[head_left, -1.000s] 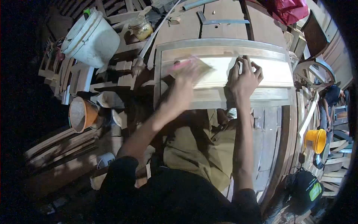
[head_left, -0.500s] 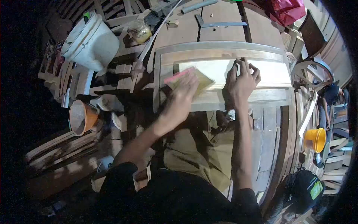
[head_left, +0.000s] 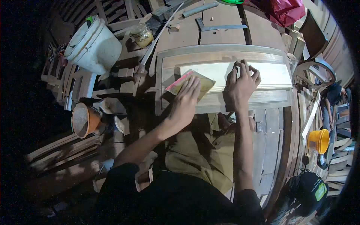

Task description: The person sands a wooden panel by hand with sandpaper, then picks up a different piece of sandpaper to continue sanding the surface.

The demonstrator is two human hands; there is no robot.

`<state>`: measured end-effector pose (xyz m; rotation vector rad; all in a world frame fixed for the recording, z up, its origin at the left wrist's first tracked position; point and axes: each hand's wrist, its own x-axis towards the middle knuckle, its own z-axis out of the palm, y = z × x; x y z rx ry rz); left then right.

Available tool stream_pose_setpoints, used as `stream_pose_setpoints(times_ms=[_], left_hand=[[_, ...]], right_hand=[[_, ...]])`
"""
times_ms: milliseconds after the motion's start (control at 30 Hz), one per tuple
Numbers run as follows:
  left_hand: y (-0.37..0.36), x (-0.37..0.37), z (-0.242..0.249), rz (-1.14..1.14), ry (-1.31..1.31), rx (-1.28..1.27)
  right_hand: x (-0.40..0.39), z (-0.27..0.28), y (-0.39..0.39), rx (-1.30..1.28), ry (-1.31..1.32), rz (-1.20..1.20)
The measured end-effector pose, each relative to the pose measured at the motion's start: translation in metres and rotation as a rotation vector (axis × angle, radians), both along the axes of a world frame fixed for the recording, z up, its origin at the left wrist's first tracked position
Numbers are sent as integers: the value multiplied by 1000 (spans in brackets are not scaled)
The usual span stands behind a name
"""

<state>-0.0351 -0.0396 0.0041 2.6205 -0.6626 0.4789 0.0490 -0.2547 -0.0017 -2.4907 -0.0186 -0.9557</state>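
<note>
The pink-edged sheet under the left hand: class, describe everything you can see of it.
The pink-edged sheet looks thin, flat and four-sided, dull yellow-brown, with a bright pink strip along its upper-left edge. Its material is unclear. It lies slanted, overlapping the left end of the pale board. The left hand rests on it, fingers extended, hiding part. Its underside is hidden.

- Sheet (head_left: 205, 84): middle hidden under left hand (head_left: 183, 107)
- Pale board (head_left: 213, 71): partly covered by right hand (head_left: 243, 84)
- Red bag (head_left: 287, 13): clipped by top edge
- Green thing (head_left: 231, 1): clipped too — can't identify
- Black garment (head_left: 308, 189) lettering: too small
</note>
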Motion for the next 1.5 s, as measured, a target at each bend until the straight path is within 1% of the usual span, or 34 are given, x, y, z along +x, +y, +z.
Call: stream_pose_setpoints(times_ms=[33,67,100,200,267,300,333,400,433,467,533,567,633,733,800,833,867,900,967,1000,1067,1133,1167,1267,1300,1400,1433,1467,1500], left_hand=[[5,6,2,-30,-2,-37],[17,21,-8,25,28,-71],[25,41,-4,112,116,-132],[15,33,-5,135,166,-63],[-3,-2,4,-66,46,18],[3,7,-10,-70,46,-93],[15,22,-2,1,-10,-27],[32,57,4,155,101,-179],[28,53,0,180,53,-144],[19,38,-5,117,27,-20],[-2,-3,10,-82,-4,-6],[8,8,-5,-85,9,-85],[30,48,2,107,159,-213],[21,39,-5,78,35,-40],[5,1,-8,-87,23,-24],[11,10,-15,-76,16,-120],[26,32,-13,-2,42,-156],[31,45,-8,111,104,-147],[16,36,-6,205,144,-152],[8,19,-13,49,-47,5],[5,1,-9,-72,10,-21],[25,31,6,75,246,-173],[32,46,11,156,140,-137],[1,6,-10,19,17,-64],[-9,-13,4,-24,4,-8],[17,23,-4,62,38,-83],[18,30,13,259,365,-234],[28,44,7,184,105,-135],[23,39,-2,149,87,-111]], right_hand=[[2,-4,-1,0,-6,-1],[2,-8,-1,-1,-12,0],[4,-10,-1,-11,-2,-6],[5,-13,-3,-37,-18,-17],[6,-9,-5,-28,-24,-15],[4,-9,-4,-24,-20,-8],[3,-10,-3,-20,-18,0],[1,-13,-3,-22,-25,20],[0,-11,-2,-16,-26,21],[2,-9,-1,-7,-32,13],[1,-3,-2,-10,-14,1],[0,-4,-2,-15,-18,2],[2,-8,-2,-57,-50,1],[0,-5,-1,-30,-21,-2],[4,-10,-2,-16,-21,-9],[5,-11,-2,-19,-23,-11],[4,-12,-1,-23,-25,-11],[3,-11,-2,-18,-14,-8],[4,-10,-2,-16,-7,-7],[4,-9,-3,-14,-4,-8],[3,-8,-2,-35,-10,-12],[2,-9,-2,-43,-5,-9],[4,-12,-3,-30,-13,-3],[1,-6,-2,-21,0,-5],[-1,-2,1,5,28,-17],[6,-17,-4,-35,-19,-18],[4,-13,-3,-36,-30,-22],[2,-9,-1,-27,-20,-13],[1,-6,0,-17,-12,-11]])
